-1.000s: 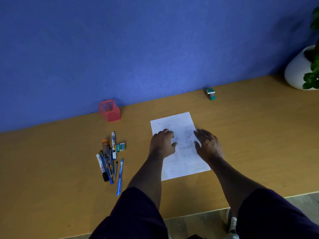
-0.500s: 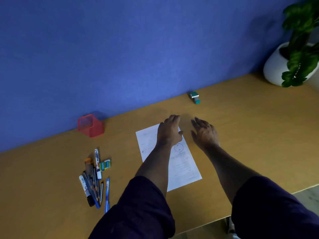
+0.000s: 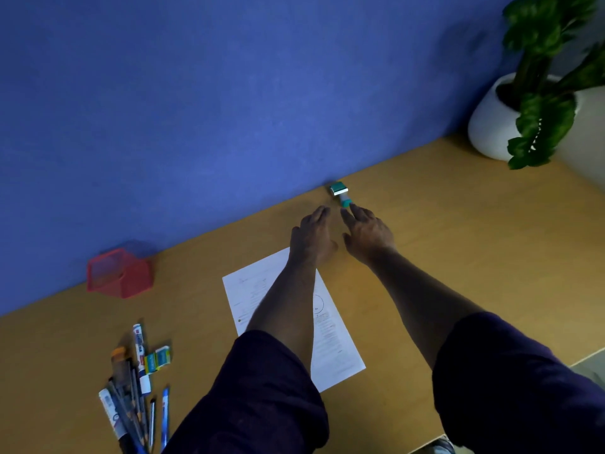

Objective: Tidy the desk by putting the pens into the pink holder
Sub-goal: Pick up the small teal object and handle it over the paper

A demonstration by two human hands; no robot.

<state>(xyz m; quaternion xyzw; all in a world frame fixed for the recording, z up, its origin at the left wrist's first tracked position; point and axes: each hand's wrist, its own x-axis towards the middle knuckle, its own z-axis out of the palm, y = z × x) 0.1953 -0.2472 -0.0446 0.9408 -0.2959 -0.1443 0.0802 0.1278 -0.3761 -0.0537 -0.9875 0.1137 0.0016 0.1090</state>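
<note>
Pens (image 3: 136, 393) heaped at the desk's (image 3: 458, 224) front left corner; pink holder (image 3: 119, 273) at its back edge, left, empty-looking. Both hands stretched toward the back edge, fingers open, gripping nothing: left hand (image 3: 311, 235), right hand (image 3: 368, 232) just short of a green stamp (image 3: 340, 193). Probably light, stiff, prone to rolling; best pinched mid-barrel.

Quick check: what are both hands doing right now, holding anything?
Left hand: open, empty, above the desk.
Right hand: open, holding nothing, fingertips at the small teal object by the wall.
</note>
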